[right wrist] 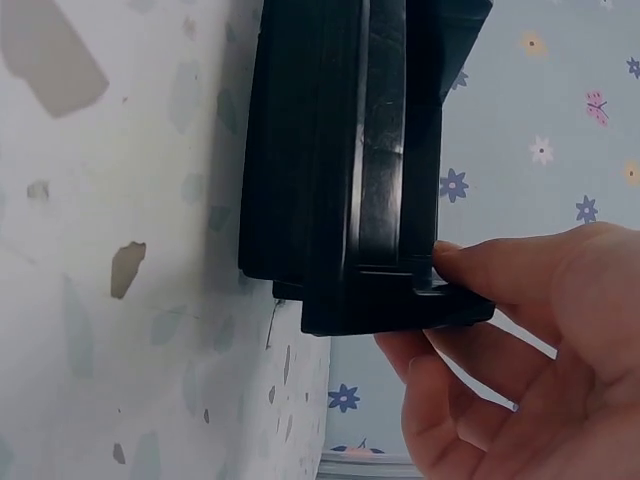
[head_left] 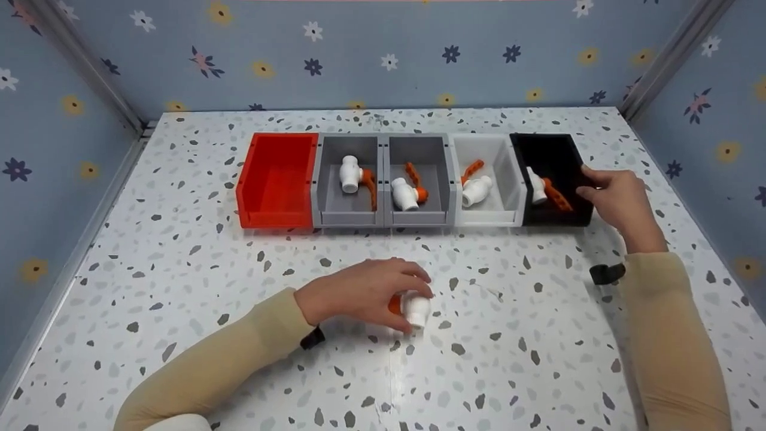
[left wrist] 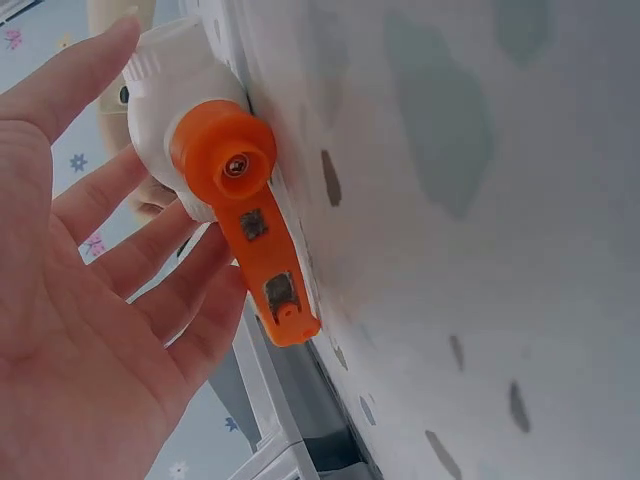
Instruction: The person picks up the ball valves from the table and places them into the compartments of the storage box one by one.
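Observation:
Near the front middle, my left hand point(head_left: 374, 293) has its thumb and fingers around a white ball valve point(head_left: 417, 310) with an orange lever. In the left wrist view the thumb lies at one end of the valve body point(left wrist: 165, 75), the fingers along its other side, and the orange lever point(left wrist: 262, 255) points away from the thumb, close to the tabletop. At the right end of the bin row, my right hand point(head_left: 619, 200) pinches the side wall of the black bin point(head_left: 553, 219), thumb inside and fingers outside. Another white valve point(head_left: 537, 187) with an orange lever lies in that bin.
Left of the black bin, joined side by side, stand a white bin point(head_left: 488, 218), two grey bins point(head_left: 350, 219) point(head_left: 418, 219) and a red bin point(head_left: 278, 219). The white and grey bins each hold one valve; the red one shows a bare floor. Flowered walls point(head_left: 383, 60) enclose the speckled table point(head_left: 479, 371).

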`<state>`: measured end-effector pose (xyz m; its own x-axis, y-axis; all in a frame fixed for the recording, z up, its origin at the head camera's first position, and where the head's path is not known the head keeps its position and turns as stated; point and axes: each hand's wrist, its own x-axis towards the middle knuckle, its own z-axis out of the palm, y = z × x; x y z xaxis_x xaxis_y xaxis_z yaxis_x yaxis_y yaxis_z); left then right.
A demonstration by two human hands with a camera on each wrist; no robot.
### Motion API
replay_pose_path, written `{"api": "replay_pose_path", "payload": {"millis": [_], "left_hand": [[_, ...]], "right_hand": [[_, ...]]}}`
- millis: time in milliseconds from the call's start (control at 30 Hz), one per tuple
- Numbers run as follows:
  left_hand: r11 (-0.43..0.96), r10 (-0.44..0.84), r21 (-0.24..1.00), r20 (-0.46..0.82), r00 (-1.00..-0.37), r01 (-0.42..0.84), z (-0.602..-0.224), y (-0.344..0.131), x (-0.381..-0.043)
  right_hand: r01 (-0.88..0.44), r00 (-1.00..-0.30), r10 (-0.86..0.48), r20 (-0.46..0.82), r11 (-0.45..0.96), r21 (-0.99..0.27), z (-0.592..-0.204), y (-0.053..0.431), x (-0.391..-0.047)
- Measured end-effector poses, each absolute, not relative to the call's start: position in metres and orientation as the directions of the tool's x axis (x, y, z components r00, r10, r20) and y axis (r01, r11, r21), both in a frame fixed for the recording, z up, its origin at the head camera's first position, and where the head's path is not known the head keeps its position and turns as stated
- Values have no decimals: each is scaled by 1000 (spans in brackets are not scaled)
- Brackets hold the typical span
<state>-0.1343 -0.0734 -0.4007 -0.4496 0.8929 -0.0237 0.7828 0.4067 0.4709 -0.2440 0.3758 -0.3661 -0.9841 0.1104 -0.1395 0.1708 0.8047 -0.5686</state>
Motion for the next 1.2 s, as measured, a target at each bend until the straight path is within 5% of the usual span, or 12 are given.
{"api": "replay_pose_path", "payload": {"millis": [1200], "left_hand": [[438, 856, 486, 31, -517, 756, -387, -82, -126]], "right_hand": [[153, -985, 80, -151, 808, -568, -365, 377, -244]]}}
